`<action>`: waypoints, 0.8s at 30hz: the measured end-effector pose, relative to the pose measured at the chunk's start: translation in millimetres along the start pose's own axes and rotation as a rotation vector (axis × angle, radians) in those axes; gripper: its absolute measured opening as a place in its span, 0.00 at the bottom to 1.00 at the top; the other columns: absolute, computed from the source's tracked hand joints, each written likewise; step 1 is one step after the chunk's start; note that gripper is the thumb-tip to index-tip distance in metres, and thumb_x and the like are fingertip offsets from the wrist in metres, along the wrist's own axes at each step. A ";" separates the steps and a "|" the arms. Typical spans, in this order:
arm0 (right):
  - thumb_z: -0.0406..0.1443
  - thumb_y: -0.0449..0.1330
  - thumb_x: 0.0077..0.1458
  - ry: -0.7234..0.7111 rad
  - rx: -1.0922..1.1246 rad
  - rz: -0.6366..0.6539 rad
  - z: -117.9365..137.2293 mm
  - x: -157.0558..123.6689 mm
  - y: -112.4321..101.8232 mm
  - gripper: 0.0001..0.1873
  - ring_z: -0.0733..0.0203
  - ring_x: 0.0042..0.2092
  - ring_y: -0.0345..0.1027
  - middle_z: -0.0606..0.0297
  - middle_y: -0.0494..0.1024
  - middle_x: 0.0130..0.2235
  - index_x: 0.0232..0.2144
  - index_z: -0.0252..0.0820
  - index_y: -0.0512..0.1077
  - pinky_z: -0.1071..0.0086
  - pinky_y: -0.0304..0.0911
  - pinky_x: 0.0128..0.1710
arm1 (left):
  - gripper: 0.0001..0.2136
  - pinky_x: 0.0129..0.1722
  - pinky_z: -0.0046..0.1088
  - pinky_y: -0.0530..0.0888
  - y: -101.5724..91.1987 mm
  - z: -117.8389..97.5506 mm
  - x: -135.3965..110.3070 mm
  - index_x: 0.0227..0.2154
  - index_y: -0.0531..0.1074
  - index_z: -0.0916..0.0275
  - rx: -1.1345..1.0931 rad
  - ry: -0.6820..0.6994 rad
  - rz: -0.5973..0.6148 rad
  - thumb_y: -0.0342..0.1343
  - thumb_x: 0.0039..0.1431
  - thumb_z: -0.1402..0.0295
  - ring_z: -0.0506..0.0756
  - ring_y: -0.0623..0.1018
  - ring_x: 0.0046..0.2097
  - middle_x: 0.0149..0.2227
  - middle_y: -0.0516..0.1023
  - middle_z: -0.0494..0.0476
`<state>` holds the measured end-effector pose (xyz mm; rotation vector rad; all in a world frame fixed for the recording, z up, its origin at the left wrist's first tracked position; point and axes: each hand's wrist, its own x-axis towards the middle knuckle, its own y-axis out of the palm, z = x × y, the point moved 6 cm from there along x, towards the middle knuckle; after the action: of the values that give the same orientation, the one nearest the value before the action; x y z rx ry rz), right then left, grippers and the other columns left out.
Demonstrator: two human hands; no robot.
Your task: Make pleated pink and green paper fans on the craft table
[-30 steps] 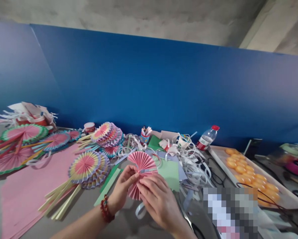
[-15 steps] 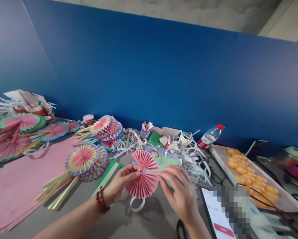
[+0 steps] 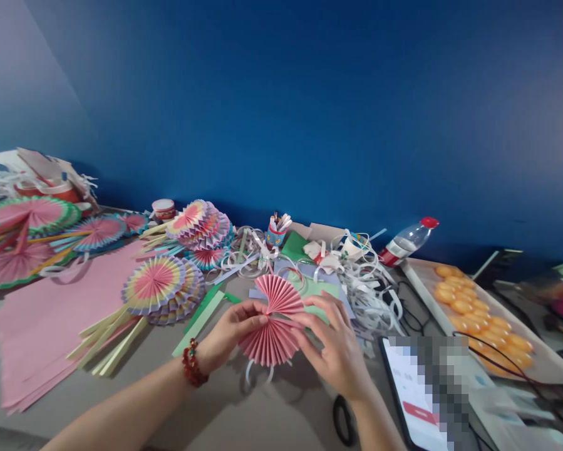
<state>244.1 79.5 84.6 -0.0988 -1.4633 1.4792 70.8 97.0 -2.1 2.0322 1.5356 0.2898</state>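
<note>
Between my hands, above the table, is a pink pleated paper fan (image 3: 272,341), spread nearly into a circle with a gap on its right side. My left hand (image 3: 243,326), with a beaded bracelet (image 3: 195,363) on the wrist, pinches the fan near its centre fold. My right hand (image 3: 328,338) grips the fan's right edge beside the gap between thumb and fingers. Below the fan, a white paper strip (image 3: 248,374) curls, partly hidden by the pleats. A finished-looking fan with yellow and purple borders (image 3: 154,285) lies to the left.
Pink paper sheets (image 3: 51,326) cover the left side of the table. White paper scraps (image 3: 370,294) are heaped behind my right hand, near a bottle (image 3: 410,241). A phone (image 3: 408,388), black scissor handles (image 3: 343,419) and a tray of orange objects (image 3: 478,319) are on the right.
The view has tilted down. The fan's upper half has tipped to the right, and my right hand has shifted slightly along its edge, still holding it.
</note>
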 end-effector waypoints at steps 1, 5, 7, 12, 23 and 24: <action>0.32 0.57 0.59 0.018 0.023 -0.003 -2.6 -0.2 -2.1 0.10 0.50 0.52 0.65 0.57 0.69 0.48 0.42 0.48 0.73 0.48 0.59 0.57 | 0.13 0.37 0.27 0.73 -1.0 0.9 0.5 0.34 0.77 0.65 -0.008 -0.002 -0.003 0.70 0.48 0.64 0.53 0.78 0.34 0.34 0.80 0.57; 0.35 0.59 0.59 0.134 0.131 -0.035 -14.2 -1.8 -10.2 0.07 0.51 0.49 0.67 0.56 0.69 0.45 0.41 0.45 0.70 0.58 0.66 0.48 | 0.12 0.36 0.26 0.73 -4.8 2.5 2.1 0.34 0.77 0.65 -0.027 -0.005 -0.026 0.70 0.48 0.65 0.53 0.78 0.35 0.35 0.80 0.56; 0.35 0.58 0.59 0.173 0.198 -0.007 -18.0 -3.0 -8.3 0.07 0.54 0.45 0.70 0.57 0.71 0.43 0.42 0.45 0.69 0.62 0.68 0.45 | 0.12 0.36 0.26 0.73 -5.5 2.8 2.6 0.33 0.77 0.65 -0.034 -0.007 -0.032 0.69 0.49 0.65 0.53 0.78 0.35 0.34 0.80 0.56; 0.34 0.58 0.60 0.256 0.352 0.039 -23.5 -8.0 2.5 0.10 0.60 0.39 0.75 0.62 0.77 0.40 0.45 0.46 0.67 0.69 0.69 0.41 | 0.11 0.36 0.25 0.72 -6.0 3.9 3.0 0.33 0.77 0.64 -0.026 0.000 -0.034 0.69 0.49 0.65 0.52 0.77 0.34 0.34 0.79 0.55; 0.33 0.59 0.59 0.332 0.576 0.151 -26.5 -9.2 12.8 0.12 0.62 0.39 0.76 0.63 0.79 0.41 0.46 0.44 0.72 0.71 0.71 0.42 | 0.12 0.35 0.25 0.73 -5.0 6.2 2.9 0.34 0.76 0.65 -0.043 0.003 0.000 0.69 0.49 0.66 0.52 0.77 0.33 0.33 0.79 0.55; 0.33 0.59 0.59 0.339 0.593 0.160 -27.1 -9.4 13.6 0.12 0.61 0.39 0.76 0.62 0.79 0.41 0.46 0.44 0.72 0.71 0.71 0.43 | 0.12 0.35 0.25 0.72 -5.0 6.4 2.9 0.34 0.77 0.65 -0.039 0.000 0.001 0.69 0.49 0.66 0.51 0.77 0.33 0.33 0.79 0.55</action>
<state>259.0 95.6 61.6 -0.0983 -0.7240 1.8659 70.8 98.7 -10.6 2.0024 1.5177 0.3172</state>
